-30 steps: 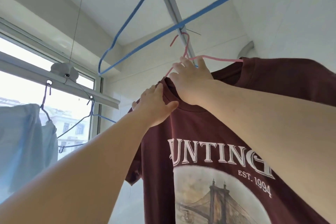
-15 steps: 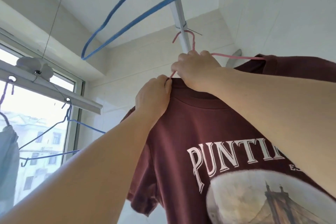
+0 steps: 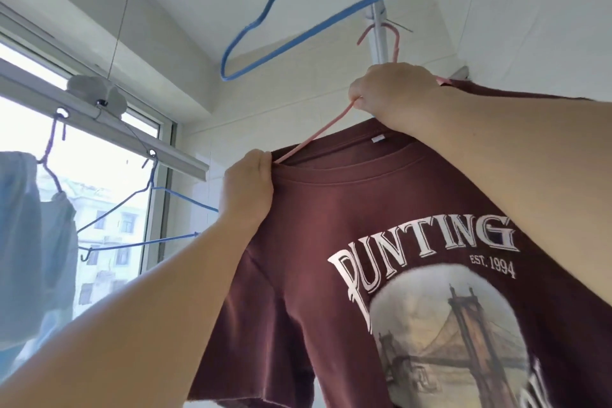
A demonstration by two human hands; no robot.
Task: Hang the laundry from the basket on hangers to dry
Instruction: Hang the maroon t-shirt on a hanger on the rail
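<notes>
Maroon T-shirt [image 3: 381, 215] raised overhead, centre to right of scene, printed front toward the camera: white lettering "PUNTING", "EST. 1994", and a round bridge picture below. Pink hanger [image 3: 318, 134] partly threaded through the neck opening; left arm of the wire exposed, running from the collar up to the right hand. Hook of the hanger looped over the white drying rail [image 3: 376, 10] directly above. Right end of the hanger just visible at the shirt's right shoulder, beside the wrist.

Right hand [image 3: 394, 93] closed in a fist around the hanger at the base of its hook, above the collar. Left hand [image 3: 248, 189] gripping the collar at its left edge, fingers curled over the fabric, fingertips touching the point where the pink wire enters the neck. Left sleeve of the shirt hanging loose beneath the left forearm.

Empty blue hanger [image 3: 298, 26] suspended from the same rail, nearer the camera, left of the pink hook. Second rail [image 3: 139, 132] at far left, in front of the window [image 3: 109, 202], with two hooks seated in its holes: one carrying a pale blue garment [image 3: 29, 242] at the left edge, the other a bare blue hanger [image 3: 142, 209]. Thin cable [image 3: 122, 10] rising from a white fitting on that rail toward the ceiling. Laundry basket out of frame.
</notes>
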